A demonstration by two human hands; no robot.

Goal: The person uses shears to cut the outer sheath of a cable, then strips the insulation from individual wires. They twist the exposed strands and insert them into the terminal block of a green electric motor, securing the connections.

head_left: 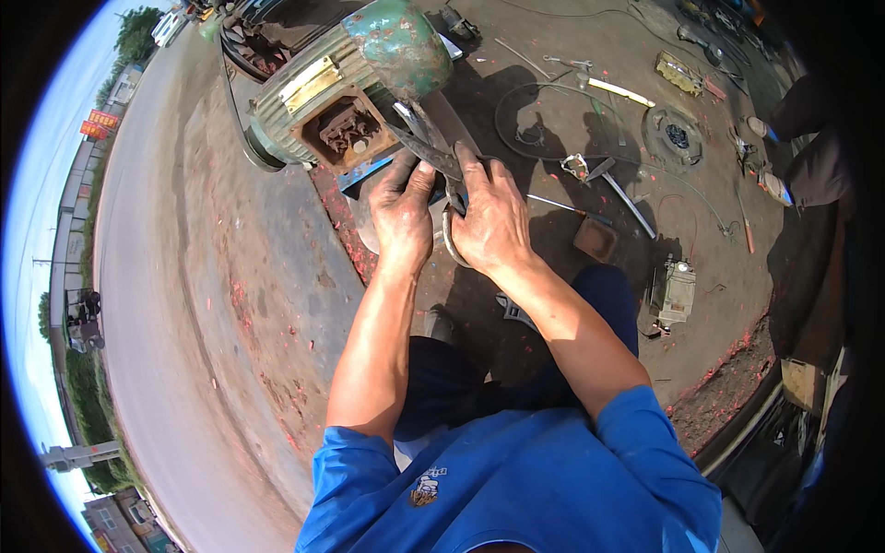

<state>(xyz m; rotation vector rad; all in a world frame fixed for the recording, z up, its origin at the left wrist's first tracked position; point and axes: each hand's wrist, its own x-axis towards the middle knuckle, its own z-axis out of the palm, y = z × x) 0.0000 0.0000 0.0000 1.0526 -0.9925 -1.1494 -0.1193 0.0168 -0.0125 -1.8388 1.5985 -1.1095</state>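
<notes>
In front of a green motor (pixel 318 88), my two hands are close together. My right hand (pixel 490 217) is closed around what looks like a pair of dark scissors (pixel 431 155), with a curved handle loop below the fingers and the blades pointing up and left toward the motor. My left hand (pixel 403 210) is closed, its thumb and forefinger pinched beside the blades; what lies between them is hidden. The motor has worn paint and an open square terminal box (pixel 346 131) with rusty brown wiring inside. A blue strip (pixel 367 172) shows just below that box.
Loose tools lie on the dirt to the right: a hammer (pixel 630 201), a screwdriver (pixel 567 208) and a wrench (pixel 568 63). A rusty square cover (pixel 596 240), a round flange (pixel 676 135) and a grey metal unit (pixel 678 293) sit nearby. Another person's legs (pixel 811 152) are at the far right.
</notes>
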